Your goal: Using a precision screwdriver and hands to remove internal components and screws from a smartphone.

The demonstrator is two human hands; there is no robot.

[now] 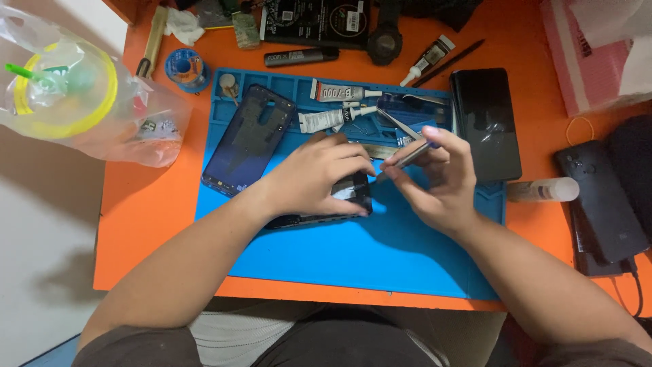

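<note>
Phone body (pixel 339 204), dark and opened, lies near the middle of the blue repair mat (pixel 380 251) on my orange worktop (pixel 146 204), its long axis running left to right and mostly hidden under my left hand (pixel 316 178). That hand is pressed flat over it, fingers curled around its far end, pinning it down. My right hand (pixel 438 182) sits just to the right, fingers pinched shut on a slim metal tool (pixel 407 158) that looks like tweezers; the tip slants down and left toward the phone's exposed right end, so the right hand is the nearer one to that spot. A separate dark blue phone frame (pixel 248 139) lies tilted on the mat beyond my left hand. A black screen panel (pixel 485 122) rests at the mat's right edge. Two white glue tubes (pixel 336 105) lie near the mat's far side.
</note>
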